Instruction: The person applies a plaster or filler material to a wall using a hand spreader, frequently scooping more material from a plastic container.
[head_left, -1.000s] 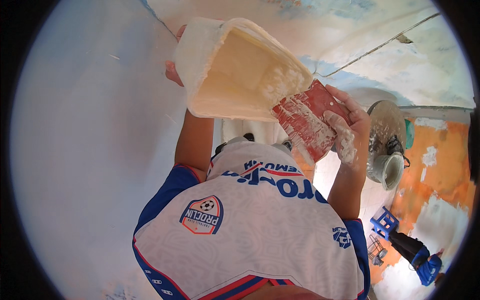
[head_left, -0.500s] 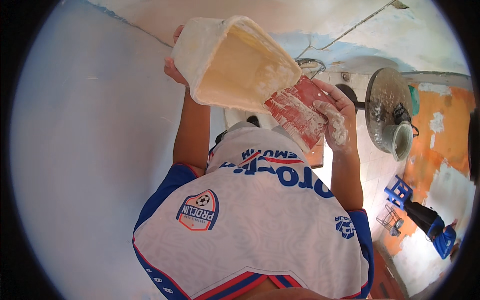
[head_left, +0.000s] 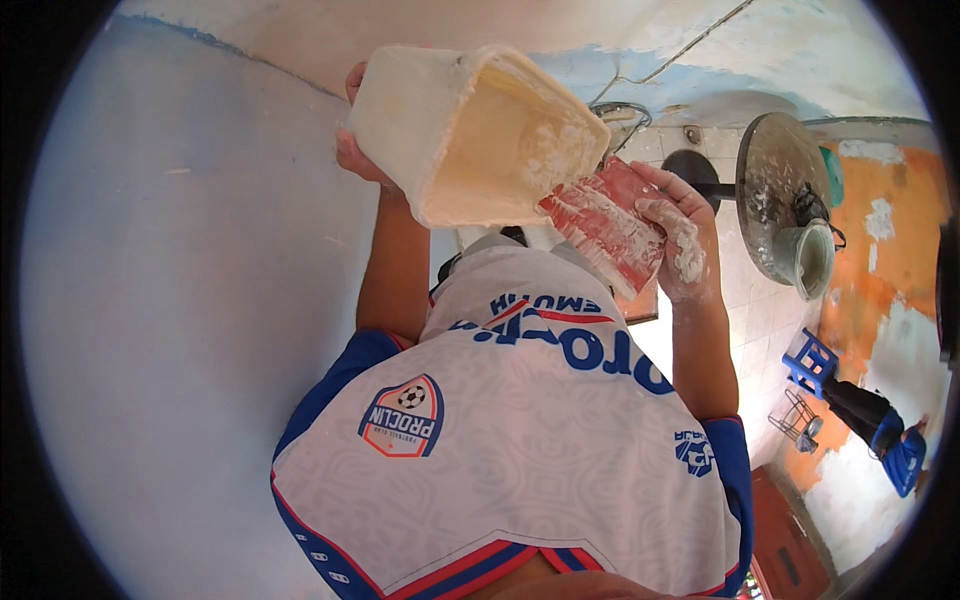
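My left hand [head_left: 362, 160] is closed around the outside of a whitish plastic tub [head_left: 405, 130]. The tub lies tipped, its mouth turned toward my right, and pale paste coats its inner walls and rim. In my right hand [head_left: 688, 240] I grip a red putty spreader [head_left: 618, 225], a flat plate smeared with white putty. The spreader's left corner meets the tub's lower right rim; whether it reaches inside I cannot tell. White putty cakes my right thumb and fingers.
A bluish wall [head_left: 200, 300] rises close on my left. At the right stand a round dark table [head_left: 770, 190], a grey bucket [head_left: 806, 262] with a black bag by it, and a blue stool [head_left: 810, 362]. Another person in blue [head_left: 900, 455] is farther off, beside an orange, patched wall [head_left: 865, 290].
The tub has shifted slightly right and downward in the view and turned a little. The spreader and my right hand have moved slightly right, still at the tub's rim.
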